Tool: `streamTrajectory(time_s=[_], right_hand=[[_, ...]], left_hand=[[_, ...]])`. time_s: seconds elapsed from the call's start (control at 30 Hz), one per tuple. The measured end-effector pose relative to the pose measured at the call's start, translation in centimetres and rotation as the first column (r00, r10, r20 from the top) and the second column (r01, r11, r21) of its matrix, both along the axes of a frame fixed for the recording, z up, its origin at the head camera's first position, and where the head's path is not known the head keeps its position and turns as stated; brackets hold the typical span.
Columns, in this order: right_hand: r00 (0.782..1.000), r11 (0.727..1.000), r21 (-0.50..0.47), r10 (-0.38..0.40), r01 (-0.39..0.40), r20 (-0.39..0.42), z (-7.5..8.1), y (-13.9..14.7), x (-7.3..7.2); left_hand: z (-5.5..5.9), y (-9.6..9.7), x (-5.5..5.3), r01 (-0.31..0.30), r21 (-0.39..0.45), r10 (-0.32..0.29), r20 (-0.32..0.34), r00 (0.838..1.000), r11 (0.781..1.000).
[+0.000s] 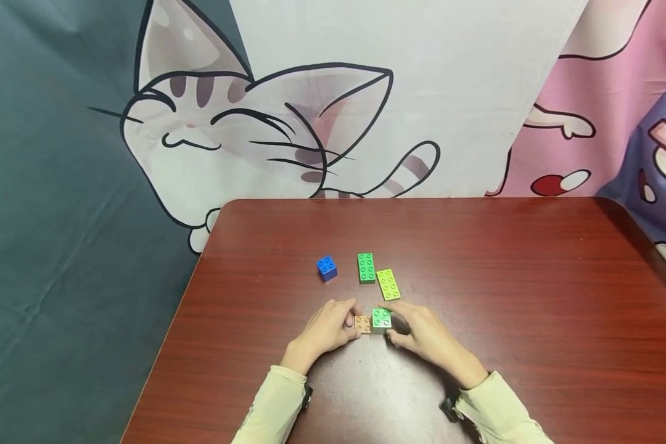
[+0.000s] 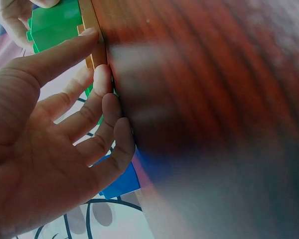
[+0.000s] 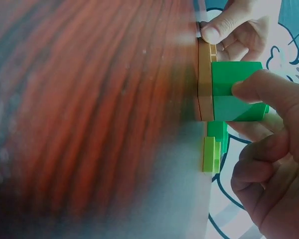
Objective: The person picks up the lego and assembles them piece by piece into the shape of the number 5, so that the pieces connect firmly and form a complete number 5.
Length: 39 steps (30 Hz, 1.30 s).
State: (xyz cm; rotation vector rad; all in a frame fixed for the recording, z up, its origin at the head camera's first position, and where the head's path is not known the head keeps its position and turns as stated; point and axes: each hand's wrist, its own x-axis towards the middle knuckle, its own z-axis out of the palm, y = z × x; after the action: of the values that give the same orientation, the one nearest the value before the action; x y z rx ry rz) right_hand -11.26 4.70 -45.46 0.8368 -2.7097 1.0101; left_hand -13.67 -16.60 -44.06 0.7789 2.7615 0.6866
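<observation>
Tabletop (image 1: 533, 296), reddish-brown and wood-grained, spreads across the lower part of my head feed. Near its middle I find a flat orange brick (image 1: 363, 324) lying on the wood, with a green brick (image 1: 382, 319) seated on its right-hand end; from the right wrist camera I see the two in contact, edges lined up at that end.

I see the left hand (image 1: 327, 327) grasping the orange brick by its bare end, thumb on the near side and fingertips behind it. The right hand (image 1: 422, 327) grasps the green brick, its thumb pressed to the near face and its index finger reaching round to the far side; the exact spot where that finger touches is hidden from me.

Farther back on the table I count three loose bricks. A blue brick (image 1: 327, 269) sits alone to the left, turned at an angle. A long green brick (image 1: 366, 269) lies to its right, and just beside that a lime brick (image 1: 388, 284) rests askew, close behind the right hand. Pale sleeves (image 1: 274, 401) cover both forearms. Beyond the table I make out a hanging cloth (image 1: 422, 37) printed with a smiling cartoon cat.
</observation>
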Motion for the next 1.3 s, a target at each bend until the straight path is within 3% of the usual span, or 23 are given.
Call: streamTrajectory(time_s=[0.2, 0.37, 0.5, 0.63, 0.87, 0.97, 1.1, 1.2, 1.3], right_hand=[[0.994, 0.997, -0.063, -0.044, 0.051, 0.101, -0.3, -0.1, 0.0], [0.996, 0.994, -0.108, -0.022, 0.031, 0.085, -0.5, 0.0, -0.1], [0.998, 0.991, -0.130, -0.024, 0.031, 0.051, -0.7, 0.2, -0.1], [0.998, 0.989, -0.138, -0.044, 0.051, 0.052, -0.8, 0.3, 0.0], [0.991, 0.989, -0.132, -0.053, 0.070, 0.124, -0.7, -0.1, 0.1], [0.989, 0.986, -0.154, -0.040, 0.061, 0.140, -0.7, -0.2, 0.1], [0.987, 0.982, -0.178, -0.026, 0.055, 0.162, -0.8, -0.1, 0.2], [0.985, 0.982, -0.183, -0.019, 0.050, 0.170, -0.8, 0.0, 0.3], [0.986, 0.983, -0.179, -0.014, 0.044, 0.165, -0.9, 0.0, 0.3]], left_hand=[[0.2, 0.0, 0.1, 0.045, -0.019, -0.045, -0.025, 0.999, 0.999], [1.0, -0.1, -0.4, 0.094, -0.038, -0.095, -0.027, 0.995, 0.995], [1.6, 0.2, -1.4, 0.050, -0.068, -0.057, -0.113, 0.992, 0.996], [2.0, 1.0, -3.1, 0.011, -0.126, -0.042, -0.245, 0.969, 0.992], [2.7, 2.0, -6.3, 0.003, -0.246, -0.103, -0.395, 0.913, 0.969], [3.1, 2.3, -7.3, 0.043, -0.299, -0.162, -0.388, 0.907, 0.953], [3.2, 3.1, -8.2, 0.108, -0.381, -0.233, -0.298, 0.926, 0.918], [3.0, 3.9, -8.5, 0.127, -0.431, -0.249, -0.240, 0.938, 0.894], [2.5, 4.4, -8.7, 0.114, -0.476, -0.245, -0.223, 0.944, 0.872]])
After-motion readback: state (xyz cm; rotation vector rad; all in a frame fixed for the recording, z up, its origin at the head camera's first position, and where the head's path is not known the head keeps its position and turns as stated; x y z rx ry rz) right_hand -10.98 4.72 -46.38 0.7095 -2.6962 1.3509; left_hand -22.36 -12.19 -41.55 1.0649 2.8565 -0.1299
